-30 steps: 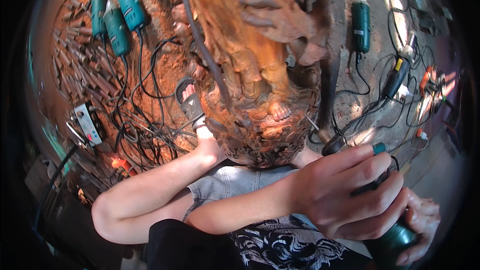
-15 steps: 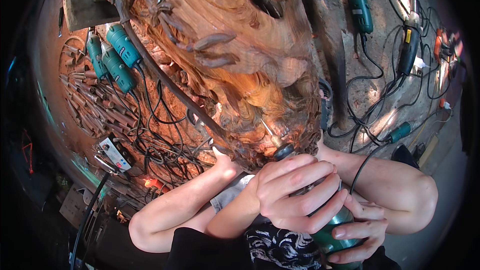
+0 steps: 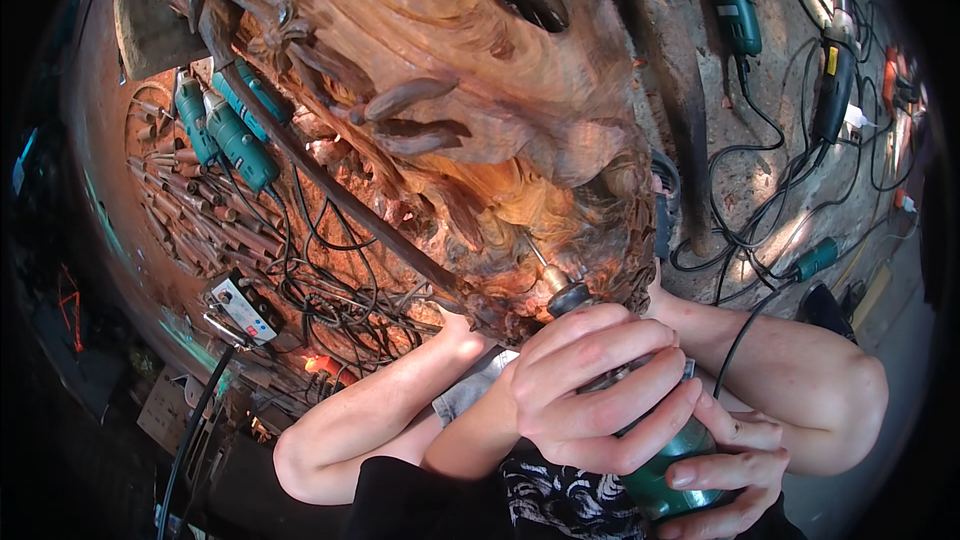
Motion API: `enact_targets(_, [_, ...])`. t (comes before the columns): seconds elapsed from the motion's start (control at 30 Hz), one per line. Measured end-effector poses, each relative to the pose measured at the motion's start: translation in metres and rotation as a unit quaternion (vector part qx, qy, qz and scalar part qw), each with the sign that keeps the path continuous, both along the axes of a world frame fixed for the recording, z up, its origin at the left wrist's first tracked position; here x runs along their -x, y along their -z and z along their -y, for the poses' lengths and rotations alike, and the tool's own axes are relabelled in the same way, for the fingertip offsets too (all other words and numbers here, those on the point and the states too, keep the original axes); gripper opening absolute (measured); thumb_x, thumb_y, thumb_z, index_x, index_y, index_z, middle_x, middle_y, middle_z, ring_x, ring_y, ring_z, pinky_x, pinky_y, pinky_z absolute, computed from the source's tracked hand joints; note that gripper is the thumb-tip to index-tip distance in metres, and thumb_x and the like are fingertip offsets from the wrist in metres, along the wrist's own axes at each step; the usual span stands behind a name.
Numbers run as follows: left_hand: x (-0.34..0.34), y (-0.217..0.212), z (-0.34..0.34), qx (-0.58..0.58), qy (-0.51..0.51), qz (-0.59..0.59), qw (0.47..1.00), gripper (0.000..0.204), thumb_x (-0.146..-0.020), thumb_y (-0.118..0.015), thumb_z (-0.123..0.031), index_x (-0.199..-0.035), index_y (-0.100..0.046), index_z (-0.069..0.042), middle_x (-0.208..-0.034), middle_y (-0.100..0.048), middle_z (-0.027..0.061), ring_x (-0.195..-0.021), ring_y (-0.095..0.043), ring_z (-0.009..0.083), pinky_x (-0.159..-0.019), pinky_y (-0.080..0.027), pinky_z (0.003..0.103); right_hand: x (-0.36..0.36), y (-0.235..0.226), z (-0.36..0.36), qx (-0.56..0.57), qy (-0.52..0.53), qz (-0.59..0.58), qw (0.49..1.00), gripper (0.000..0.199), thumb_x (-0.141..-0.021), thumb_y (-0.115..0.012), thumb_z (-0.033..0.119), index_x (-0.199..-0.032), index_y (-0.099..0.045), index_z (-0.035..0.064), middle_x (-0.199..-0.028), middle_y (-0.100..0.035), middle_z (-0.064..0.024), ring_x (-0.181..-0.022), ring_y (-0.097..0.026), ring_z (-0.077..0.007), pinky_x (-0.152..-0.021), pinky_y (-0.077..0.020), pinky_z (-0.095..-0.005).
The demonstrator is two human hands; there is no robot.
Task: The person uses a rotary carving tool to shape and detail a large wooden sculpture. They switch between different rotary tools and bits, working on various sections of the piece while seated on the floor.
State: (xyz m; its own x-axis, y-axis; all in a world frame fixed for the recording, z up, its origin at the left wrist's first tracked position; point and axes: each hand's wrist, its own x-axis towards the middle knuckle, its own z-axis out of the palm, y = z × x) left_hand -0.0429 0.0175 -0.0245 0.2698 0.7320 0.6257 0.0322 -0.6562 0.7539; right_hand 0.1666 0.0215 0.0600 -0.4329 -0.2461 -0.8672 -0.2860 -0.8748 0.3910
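Both my hands are wrapped around a green handheld rotary grinder [image 3: 655, 492] in front of my lap. My left hand [image 3: 590, 390] grips its front part near the black collar, and my right hand [image 3: 735, 460] is closed on the rear body. A thin metal bit [image 3: 538, 250] sticks out past a brass-coloured chuck [image 3: 558, 280]. Its tip is at the surface of a large reddish-brown wood carving [image 3: 470, 30] with flowing folds; whether it touches I cannot tell. The carving rises between my bent bare legs.
Several green grinders [image 3: 240, 145] lie at the left beside a pile of many small tool bits [image 3: 215, 225]. A small control box [image 3: 243, 310] stands nearer. Tangled black cords [image 3: 340, 310] cover the ground. Another green grinder [image 3: 730, 0] and a black power tool [image 3: 832, 80] lie right.
The view has shifted slightly, so the carving sits a little further left and the surroundings have moved with it. Both hands keep their hold on the grinder, its bit still at the carving.
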Motion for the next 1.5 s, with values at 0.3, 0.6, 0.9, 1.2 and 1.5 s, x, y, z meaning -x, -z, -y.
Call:
enact_targets(0.3, [0.001,-0.002,0.002,0.008,0.01,-0.003,1.0,0.026,-0.08,-0.081,-0.008,-0.103,-0.069,-0.003,-0.094,-0.071,0.0114,-0.083,-0.07,0.0267,-0.065,-0.059,0.037,0.009,0.004,-0.007,0.166,0.084,-0.003,0.983,0.035,-0.092,-0.077,0.037,-0.113,-0.065,0.0119,-0.111,-0.065,-0.0166,-0.091,-0.066,-0.0341,-0.082,-0.0589,-0.0441])
enact_targets(0.6, [0.004,0.002,0.002,-0.001,0.01,-0.003,1.0,0.024,-0.081,-0.079,-0.007,-0.102,-0.069,-0.002,-0.094,-0.071,0.0119,-0.081,-0.071,0.0271,-0.065,-0.059,0.037,0.008,0.007,0.007,0.324,0.174,0.0,0.93,0.038,-0.093,-0.076,0.038,-0.115,-0.064,0.0105,-0.112,-0.066,-0.0162,-0.087,-0.07,-0.0311,-0.079,-0.0621,-0.0427])
enact_targets(0.9, [-0.002,-0.002,-0.001,-0.004,0.043,0.014,0.999,0.024,-0.08,-0.075,-0.011,-0.102,-0.07,-0.002,-0.094,-0.071,0.013,-0.083,-0.07,0.0283,-0.066,-0.059,0.039,-0.004,-0.01,0.016,0.466,0.283,0.0,0.838,0.04,-0.094,-0.076,0.039,-0.117,-0.063,0.009,-0.113,-0.067,-0.0158,-0.083,-0.073,-0.0281,-0.077,-0.0652,-0.0413])
enact_targets(1.2, [0.005,-0.002,0.003,0.02,0.029,-0.015,0.999,0.03,-0.079,-0.078,-0.01,-0.107,-0.07,-0.007,-0.1,-0.071,0.0092,-0.085,-0.071,0.0266,-0.067,-0.059,0.036,0.015,-0.031,-0.035,0.601,0.318,-0.006,0.733,0.035,-0.092,-0.076,0.033,-0.115,-0.065,0.0082,-0.116,-0.067,-0.0205,-0.09,-0.071,-0.0369,-0.082,-0.0631,-0.0479])
enact_targets(1.5, [-0.001,-0.009,0.001,-0.009,0.062,-0.003,0.998,0.027,-0.079,-0.077,-0.009,-0.104,-0.069,-0.004,-0.096,-0.071,0.0111,-0.084,-0.07,0.0269,-0.065,-0.059,0.037,0.032,-0.055,-0.061,0.744,0.337,-0.017,0.577,0.028,-0.087,-0.075,0.022,-0.111,-0.068,0.0075,-0.12,-0.067,-0.0277,-0.102,-0.067,-0.0512,-0.09,-0.059,-0.0584])
